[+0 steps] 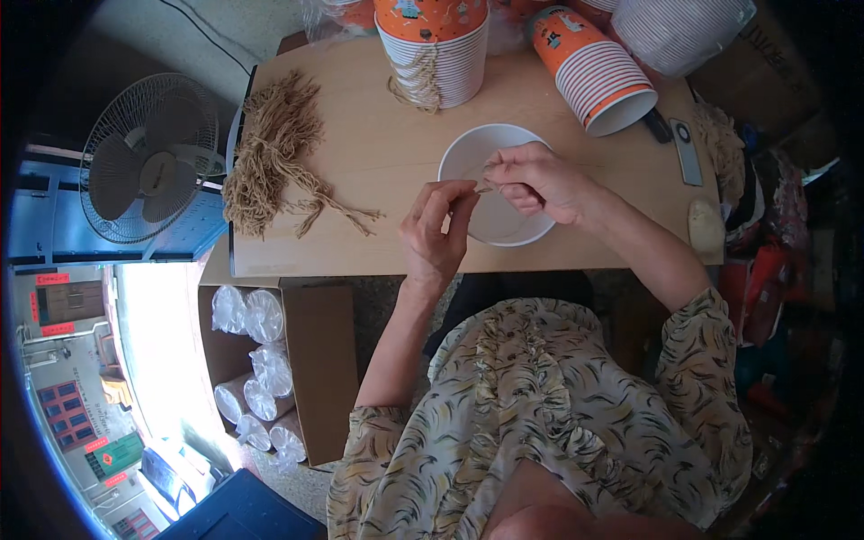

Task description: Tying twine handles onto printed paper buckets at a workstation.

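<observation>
Two hands meet over a white paper bowl (504, 229) on the bench (378, 153): left hand (436, 229) and right hand (540, 180), fingers pinched together on a thin twine piece (483, 189). Light, limp, best held near its ends. Loose twine bundle (270, 153) at ten o'clock; stacked orange cups (436, 45) at twelve.

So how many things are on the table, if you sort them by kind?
White paper bowl: 1
Stacks of orange-and-white paper cups: 2
Bundles of tan cord: 2
Small grey flat gadget: 1
Total: 6
</observation>
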Available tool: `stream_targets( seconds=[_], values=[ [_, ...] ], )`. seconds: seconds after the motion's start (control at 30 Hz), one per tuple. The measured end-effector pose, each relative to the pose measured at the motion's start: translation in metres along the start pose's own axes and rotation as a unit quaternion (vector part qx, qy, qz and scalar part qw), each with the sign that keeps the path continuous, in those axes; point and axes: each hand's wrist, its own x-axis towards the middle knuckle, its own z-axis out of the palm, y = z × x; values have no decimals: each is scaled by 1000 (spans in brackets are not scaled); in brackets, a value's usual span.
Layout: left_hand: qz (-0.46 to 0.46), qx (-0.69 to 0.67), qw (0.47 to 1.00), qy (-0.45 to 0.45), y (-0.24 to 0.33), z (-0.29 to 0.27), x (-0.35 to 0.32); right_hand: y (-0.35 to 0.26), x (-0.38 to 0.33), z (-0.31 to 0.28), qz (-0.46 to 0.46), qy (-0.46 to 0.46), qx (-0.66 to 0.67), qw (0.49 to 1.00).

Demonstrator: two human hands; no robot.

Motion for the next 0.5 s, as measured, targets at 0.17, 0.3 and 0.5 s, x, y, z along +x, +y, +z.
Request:
stream_targets(
  seconds=[0.17, 0.3, 0.5],
  values=[
    [5, -9, 1000, -2, 2, -3, 2, 3, 1, 6, -30, 4, -39, 999],
    [32, 1, 999, 0, 1, -3, 3, 7, 4, -3, -5, -39, 40, 998],
    [66, 14, 997, 23, -1, 0, 1, 7, 5, 3, 24, -7, 20, 999]
  ],
)
